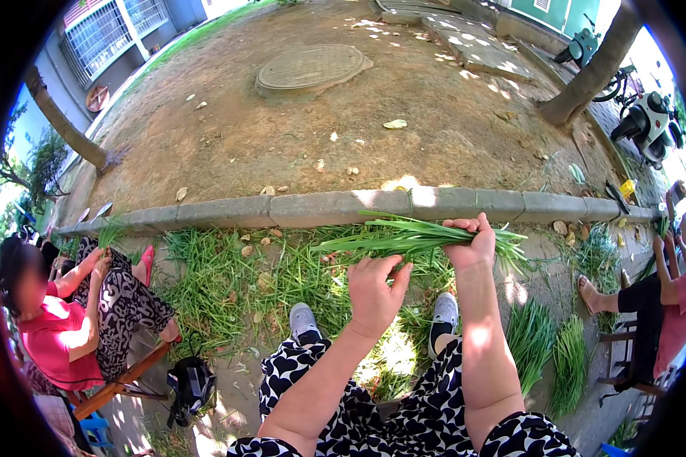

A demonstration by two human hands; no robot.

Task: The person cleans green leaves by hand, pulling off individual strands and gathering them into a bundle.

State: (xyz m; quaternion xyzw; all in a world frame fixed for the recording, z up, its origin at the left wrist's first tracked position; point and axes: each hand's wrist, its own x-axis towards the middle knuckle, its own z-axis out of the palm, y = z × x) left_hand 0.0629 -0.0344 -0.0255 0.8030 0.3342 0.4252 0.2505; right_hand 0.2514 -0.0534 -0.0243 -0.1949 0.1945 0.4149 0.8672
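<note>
My right hand (470,243) is closed around a bunch of long green leafy stalks (414,235), which look like garlic chives. The pale stem ends stick out to the right of the fist, and the leaves spread left. Just below the leaves is my left hand (379,292), its fingers curled and its thumb near the forefinger; whether it pinches any leaf is unclear. Loose green leaves (223,297) cover the ground around my shoes. To the right of my legs, two neat bundles lie on the pavement, a darker bundle (530,343) and a lighter bundle (569,365).
A stone kerb (337,208) runs across in front, with bare soil and a manhole cover (311,65) beyond. At left a seated person (63,337) holds green stalks; a black bag (190,384) lies nearby. Another seated person (677,314) is at right, near a leaf heap (597,257).
</note>
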